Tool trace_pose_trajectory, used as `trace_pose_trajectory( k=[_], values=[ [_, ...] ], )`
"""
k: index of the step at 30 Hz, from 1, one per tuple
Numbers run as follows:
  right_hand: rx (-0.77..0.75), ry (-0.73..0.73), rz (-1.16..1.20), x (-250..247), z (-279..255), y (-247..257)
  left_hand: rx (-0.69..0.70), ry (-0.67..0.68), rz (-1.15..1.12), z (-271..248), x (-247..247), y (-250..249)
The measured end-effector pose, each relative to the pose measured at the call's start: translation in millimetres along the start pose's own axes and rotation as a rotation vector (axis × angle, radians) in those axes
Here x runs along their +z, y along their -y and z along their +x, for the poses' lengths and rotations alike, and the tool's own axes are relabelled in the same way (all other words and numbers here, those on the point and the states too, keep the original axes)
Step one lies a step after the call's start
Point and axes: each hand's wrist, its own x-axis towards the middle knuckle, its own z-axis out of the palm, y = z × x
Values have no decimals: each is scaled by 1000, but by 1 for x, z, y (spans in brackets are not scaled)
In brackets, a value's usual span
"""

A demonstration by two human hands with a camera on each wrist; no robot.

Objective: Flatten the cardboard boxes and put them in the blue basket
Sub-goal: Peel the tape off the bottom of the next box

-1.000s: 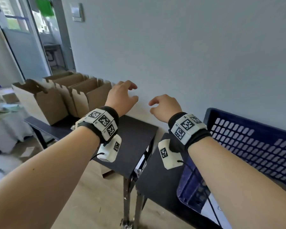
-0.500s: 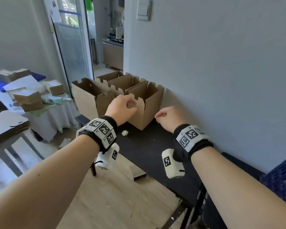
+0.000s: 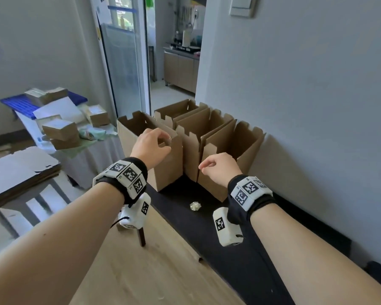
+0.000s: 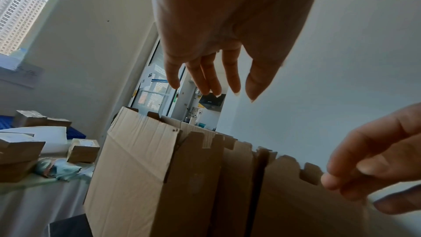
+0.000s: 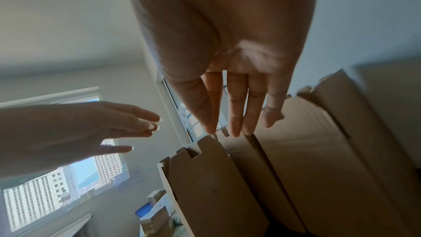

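Several brown open-topped cardboard boxes stand upright in a row on a black table [image 3: 207, 230] against the wall. My left hand [image 3: 163, 139] hovers just above the top rim of the near-left box [image 3: 167, 172], its fingers [image 4: 212, 86] loosely extended and holding nothing. My right hand [image 3: 207, 167] hangs in front of the right-hand box [image 3: 216, 190], near its notched rim [image 4: 307, 174], fingers [image 5: 237, 123] relaxed and empty. A middle box [image 3: 193, 155] stands between those two, and another box [image 3: 176, 110] behind them. The blue basket is out of view.
A small crumpled scrap [image 3: 195, 205] lies on the table before the boxes. To the left, a cloth-covered table [image 3: 90, 159] carries small closed cartons [image 3: 61, 129] and a blue crate [image 3: 20, 103]. Flat cardboard sheets [image 3: 18, 170] lie nearer left. Behind is a doorway.
The view has swung left, so the blue basket has dropped out of sight and the boxes are nearer. Both hands have moved up to the boxes, still empty.
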Motion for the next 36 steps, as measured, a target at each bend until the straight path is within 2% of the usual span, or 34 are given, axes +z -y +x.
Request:
trace_pose_trajectory(
  k=[6, 9, 14, 17, 20, 26, 33, 36],
  values=[
    [26, 133, 72, 28, 66, 18, -55, 24, 26, 50, 5, 30],
    [51, 159, 105, 44, 87, 25, -53, 85, 82, 70, 10, 46],
    [74, 156, 97, 59, 117, 33, -9, 356, 399, 101, 15, 66],
    [111, 136, 83, 63, 130, 40, 13, 486, 457, 116, 13, 68],
    [162, 116, 81, 69, 139, 46, 78, 555, 475, 129, 12, 71],
    [252, 87, 92, 82, 141, 54, 204, 462, 408, 142, 5, 81],
    [266, 26, 107, 79, 137, 72, 193, 189, 174, 143, -34, 83],
    [265, -1, 102, 77, 133, 79, 200, 111, 108, 142, -49, 80]
  ],
)
